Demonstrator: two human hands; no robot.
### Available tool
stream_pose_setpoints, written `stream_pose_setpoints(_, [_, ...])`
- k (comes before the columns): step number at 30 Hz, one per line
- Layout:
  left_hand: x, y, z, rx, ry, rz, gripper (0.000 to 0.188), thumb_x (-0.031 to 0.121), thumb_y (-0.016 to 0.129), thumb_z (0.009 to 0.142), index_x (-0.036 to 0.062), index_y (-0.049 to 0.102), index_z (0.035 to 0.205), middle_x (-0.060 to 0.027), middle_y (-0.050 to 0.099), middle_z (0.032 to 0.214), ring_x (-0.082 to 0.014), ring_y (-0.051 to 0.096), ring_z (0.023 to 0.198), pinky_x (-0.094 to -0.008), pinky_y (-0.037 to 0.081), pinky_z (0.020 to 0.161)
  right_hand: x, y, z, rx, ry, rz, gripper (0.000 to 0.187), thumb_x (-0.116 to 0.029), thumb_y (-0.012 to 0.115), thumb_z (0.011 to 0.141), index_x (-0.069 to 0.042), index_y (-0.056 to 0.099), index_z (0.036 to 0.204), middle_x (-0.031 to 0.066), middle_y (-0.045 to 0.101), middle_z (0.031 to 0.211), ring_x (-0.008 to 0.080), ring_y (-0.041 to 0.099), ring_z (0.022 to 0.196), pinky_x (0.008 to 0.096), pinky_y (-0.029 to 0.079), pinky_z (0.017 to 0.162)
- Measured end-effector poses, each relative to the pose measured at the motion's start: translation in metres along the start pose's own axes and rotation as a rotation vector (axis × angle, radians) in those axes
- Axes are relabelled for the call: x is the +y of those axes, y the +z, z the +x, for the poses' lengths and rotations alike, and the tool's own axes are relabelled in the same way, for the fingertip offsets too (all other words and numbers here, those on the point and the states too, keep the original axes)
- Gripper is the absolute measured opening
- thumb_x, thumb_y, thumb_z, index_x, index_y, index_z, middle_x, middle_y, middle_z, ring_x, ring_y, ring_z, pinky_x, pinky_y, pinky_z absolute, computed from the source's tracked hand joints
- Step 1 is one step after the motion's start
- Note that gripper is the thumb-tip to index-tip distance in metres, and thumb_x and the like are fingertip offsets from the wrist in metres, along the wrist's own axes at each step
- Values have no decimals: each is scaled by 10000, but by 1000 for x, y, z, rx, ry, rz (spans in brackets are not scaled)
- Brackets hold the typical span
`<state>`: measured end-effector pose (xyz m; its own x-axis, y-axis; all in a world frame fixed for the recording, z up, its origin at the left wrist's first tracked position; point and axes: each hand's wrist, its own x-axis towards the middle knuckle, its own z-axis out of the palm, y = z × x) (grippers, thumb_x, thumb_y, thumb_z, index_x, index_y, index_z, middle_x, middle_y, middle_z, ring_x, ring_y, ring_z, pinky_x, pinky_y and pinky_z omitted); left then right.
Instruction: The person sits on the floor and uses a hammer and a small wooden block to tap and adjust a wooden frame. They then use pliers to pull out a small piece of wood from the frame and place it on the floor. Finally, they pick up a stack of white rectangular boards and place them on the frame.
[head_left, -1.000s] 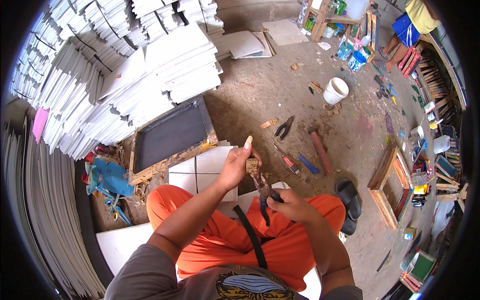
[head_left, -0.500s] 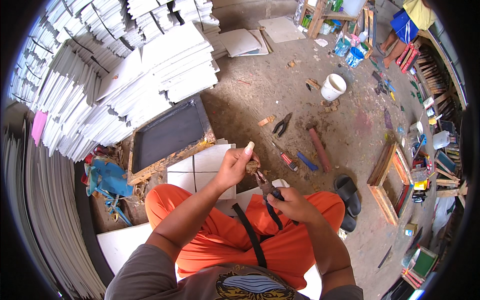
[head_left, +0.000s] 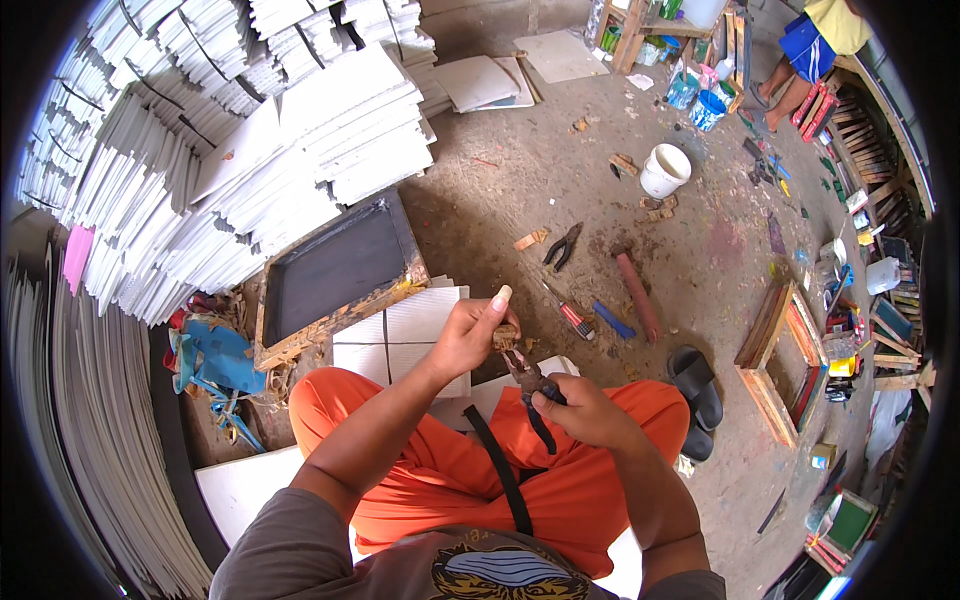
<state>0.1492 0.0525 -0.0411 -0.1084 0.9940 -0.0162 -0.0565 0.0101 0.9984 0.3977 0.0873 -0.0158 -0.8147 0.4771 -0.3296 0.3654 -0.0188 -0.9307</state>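
Above my lap, my left hand (head_left: 472, 332) grips a small brown wooden block (head_left: 506, 338) between thumb and fingers, with the thumb pointing up. My right hand (head_left: 582, 408) is wrapped round dark-handled pliers (head_left: 526, 374). Their jaws reach up to the lower edge of the block; whether they pinch something there is too small to tell. Ahead on the floor lie a second pair of pliers (head_left: 563, 247), a screwdriver with a red and white handle (head_left: 574, 319), a blue strip-like object (head_left: 613, 320) and a reddish-brown rod (head_left: 637, 297).
A wooden frame with a dark panel (head_left: 345, 255) leans at the left, by stacks of white boards (head_left: 350, 120). Black sandals (head_left: 695, 390), an empty wooden frame (head_left: 783, 365) and a white bucket (head_left: 665, 172) stand to the right. Another person's legs (head_left: 790, 95) show at the far right.
The pliers have turned slightly in my right hand, and their handles have shifted. My left hand keeps the block in nearly the same place.
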Motion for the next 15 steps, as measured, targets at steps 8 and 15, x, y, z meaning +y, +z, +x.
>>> stream_pose_setpoints(8, [2, -1, -1, -41, -5, -15, 665, 488, 382, 1142, -22, 693, 849, -42, 660, 739, -97, 592, 664, -272, 490, 619, -9, -2, 0, -52, 100, 45, 357, -338, 634, 1064, 2, 634, 953, 16, 608, 806, 115, 562, 757, 318, 492, 701])
stream_pose_setpoints(15, [20, -2, 0, -123, -106, -79, 631, 512, 433, 1120, -14, 688, 881, -42, 658, 730, -89, 602, 606, -250, 484, 563, -13, 1, -2, -69, 170, 286, 308, -292, 719, 1007, -18, 637, 891, -22, 595, 748, 77, 540, 693, 288, 465, 626])
